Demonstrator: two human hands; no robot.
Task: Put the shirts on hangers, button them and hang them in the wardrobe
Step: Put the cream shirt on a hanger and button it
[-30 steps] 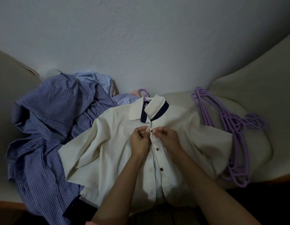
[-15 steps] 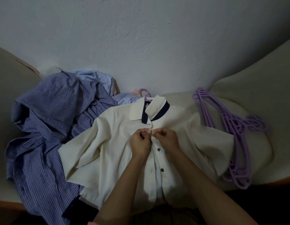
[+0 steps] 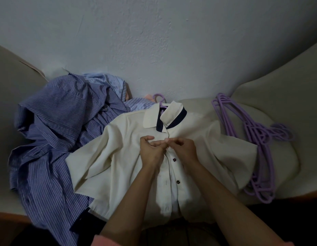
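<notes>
The left hand and right hand are pinching the front edges of a smooth cream shirt just below its navy-trimmed collar, with dark round buttons lying beneath the right fingers, and lilac plastic hangers piled off to the right.

Surface: a pale beige cushioned seat set against a grey-white wall; whether it was a sofa or a bed could not be told.
Centre: a cream shirt with a navy-trimmed collar lay spread flat, front up, a purple hanger hook showing above the collar.
Left: a heap of blue striped shirts lay crumpled, touching the cream shirt's sleeve.
Right: a stack of purple hangers lay just beside the other sleeve.
</notes>
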